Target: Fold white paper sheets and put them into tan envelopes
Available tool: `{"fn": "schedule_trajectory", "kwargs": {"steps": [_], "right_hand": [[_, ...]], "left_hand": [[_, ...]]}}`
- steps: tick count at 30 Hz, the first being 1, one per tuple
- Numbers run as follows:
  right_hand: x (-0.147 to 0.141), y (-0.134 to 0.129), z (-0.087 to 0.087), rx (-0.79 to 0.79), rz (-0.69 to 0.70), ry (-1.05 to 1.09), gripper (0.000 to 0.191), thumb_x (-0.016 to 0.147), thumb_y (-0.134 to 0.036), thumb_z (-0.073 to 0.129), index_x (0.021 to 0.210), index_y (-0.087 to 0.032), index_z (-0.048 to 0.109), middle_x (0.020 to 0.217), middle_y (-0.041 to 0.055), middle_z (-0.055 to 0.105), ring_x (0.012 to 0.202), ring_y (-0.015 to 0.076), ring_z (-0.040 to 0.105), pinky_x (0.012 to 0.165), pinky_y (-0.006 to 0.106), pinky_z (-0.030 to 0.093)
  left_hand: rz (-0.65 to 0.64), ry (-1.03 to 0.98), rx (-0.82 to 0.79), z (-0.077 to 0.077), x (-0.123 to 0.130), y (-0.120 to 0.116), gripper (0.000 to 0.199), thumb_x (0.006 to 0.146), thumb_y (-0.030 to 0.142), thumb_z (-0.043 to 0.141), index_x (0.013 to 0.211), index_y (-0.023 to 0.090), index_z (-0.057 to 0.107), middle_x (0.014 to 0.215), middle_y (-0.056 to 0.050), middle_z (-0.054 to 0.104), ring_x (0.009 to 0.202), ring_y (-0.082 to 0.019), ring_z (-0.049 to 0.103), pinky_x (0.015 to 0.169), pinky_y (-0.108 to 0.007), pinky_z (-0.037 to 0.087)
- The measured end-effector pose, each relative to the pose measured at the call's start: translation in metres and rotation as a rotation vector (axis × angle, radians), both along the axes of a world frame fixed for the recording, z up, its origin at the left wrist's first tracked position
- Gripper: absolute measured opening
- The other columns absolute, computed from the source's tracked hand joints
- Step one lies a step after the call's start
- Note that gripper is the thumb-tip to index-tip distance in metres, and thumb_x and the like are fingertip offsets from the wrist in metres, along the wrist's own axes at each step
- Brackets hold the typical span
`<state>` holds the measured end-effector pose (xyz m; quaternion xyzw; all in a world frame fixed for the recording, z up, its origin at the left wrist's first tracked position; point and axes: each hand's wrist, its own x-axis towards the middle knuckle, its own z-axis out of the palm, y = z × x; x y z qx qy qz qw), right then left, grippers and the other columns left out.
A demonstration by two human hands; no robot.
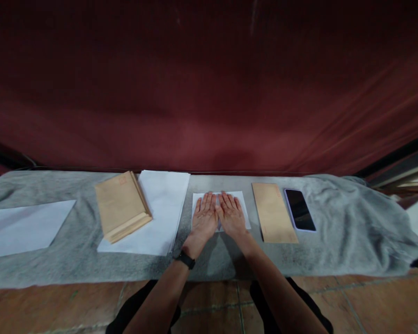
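Note:
A white sheet of paper (244, 213), which looks folded, lies in the middle of the grey cloth. Flat on its left half rests my left hand (205, 217), fingers stretched out, with a black band at the wrist. My right hand (231, 215) lies flat on the right half, fingers extended and the two hands nearly touching at the thumbs. Much of the paper is hidden under my palms. To the right of my hands is a single brown envelope (275, 213).
A grey cloth (209, 266) covers the long surface before a dark red curtain (209, 93). On the left, a stack of brown envelopes (121, 204) overlaps a pile of white paper (167, 208). Another white sheet (28, 227) lies far left. A phone (300, 209) lies beyond the single envelope.

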<state>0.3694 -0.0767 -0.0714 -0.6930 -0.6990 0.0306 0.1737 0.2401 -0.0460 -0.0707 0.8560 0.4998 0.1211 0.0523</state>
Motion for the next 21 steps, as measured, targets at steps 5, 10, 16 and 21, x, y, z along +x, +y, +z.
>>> {"fn": "schedule_trajectory", "kwargs": {"steps": [5, 10, 16, 21], "right_hand": [[0.007, 0.000, -0.003, 0.029, -0.053, -0.054, 0.055, 0.109, -0.038, 0.030, 0.154, -0.010, 0.044, 0.162, 0.0144, 0.040, 0.149, 0.0311, 0.039, 0.123, 0.051, 0.025], [0.014, -0.002, -0.016, 0.129, -0.132, -0.107, 0.060, 0.109, -0.042, 0.031, 0.154, -0.005, 0.043, 0.158, 0.0209, 0.044, 0.146, 0.0334, 0.042, 0.120, 0.052, 0.031], [0.022, -0.012, -0.024, 0.187, -0.174, -0.161, 0.068, 0.108, -0.047, 0.031, 0.154, 0.003, 0.038, 0.157, 0.0285, 0.041, 0.147, 0.0360, 0.041, 0.118, 0.052, 0.035], [0.028, -0.022, -0.024, 0.192, -0.160, -0.163, 0.070, 0.108, -0.048, 0.030, 0.155, 0.003, 0.034, 0.158, 0.0289, 0.040, 0.147, 0.0353, 0.040, 0.118, 0.051, 0.035]], "left_hand": [[0.071, -0.001, 0.015, 0.000, -0.004, 0.002, 0.058, 0.102, 0.027, 0.033, 0.155, 0.005, 0.038, 0.163, -0.019, 0.037, 0.155, -0.026, 0.029, 0.127, -0.045, 0.024], [0.152, 0.059, 0.023, 0.001, -0.007, 0.002, 0.061, 0.103, 0.033, 0.033, 0.154, 0.001, 0.038, 0.164, -0.021, 0.033, 0.154, -0.029, 0.030, 0.127, -0.045, 0.025], [0.190, 0.077, 0.062, -0.004, -0.014, -0.002, 0.062, 0.103, 0.033, 0.033, 0.153, -0.003, 0.038, 0.163, -0.024, 0.033, 0.154, -0.032, 0.030, 0.126, -0.047, 0.027], [0.170, 0.059, 0.104, -0.006, -0.022, -0.006, 0.062, 0.103, 0.033, 0.034, 0.153, -0.004, 0.036, 0.162, -0.026, 0.032, 0.154, -0.033, 0.028, 0.125, -0.049, 0.028]]}}
